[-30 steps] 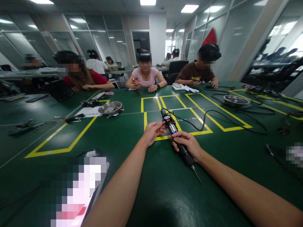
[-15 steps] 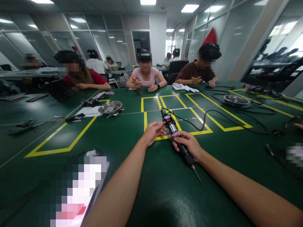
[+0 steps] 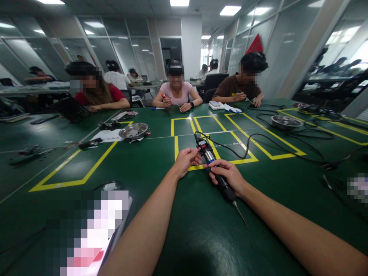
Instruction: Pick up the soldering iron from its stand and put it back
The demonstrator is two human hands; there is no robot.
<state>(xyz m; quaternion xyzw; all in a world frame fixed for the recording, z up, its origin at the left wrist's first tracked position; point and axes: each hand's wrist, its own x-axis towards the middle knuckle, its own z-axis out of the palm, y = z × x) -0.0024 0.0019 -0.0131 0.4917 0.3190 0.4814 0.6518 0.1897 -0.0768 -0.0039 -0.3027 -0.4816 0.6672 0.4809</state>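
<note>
My right hand [image 3: 225, 172] is wrapped around the middle of an electric screwdriver [image 3: 221, 181], black with a silver and blue band. Its thin metal bit points down toward me and to the right, over the green table. My left hand [image 3: 188, 161] is closed in a pinch at the tool's far end, beside a small red part; the fingertips are partly hidden there. From that end a black cable [image 3: 241, 157] loops off to the right across the table.
Yellow tape rectangles mark the green table [image 3: 143, 172]. Metal bowls stand left [image 3: 133, 130] and right [image 3: 287, 122]. More cables and a plug [image 3: 329, 165] lie at right. A blurred bright panel [image 3: 106, 226] is at lower left. Several people sit opposite, one holding a red-handled screwdriver [image 3: 166, 97].
My hands and the electric screwdriver have barely moved. At the right edge, a hand has gone out of view and the cables there have shifted. Across the table, the red-sleeved arm moved slightly left.
</note>
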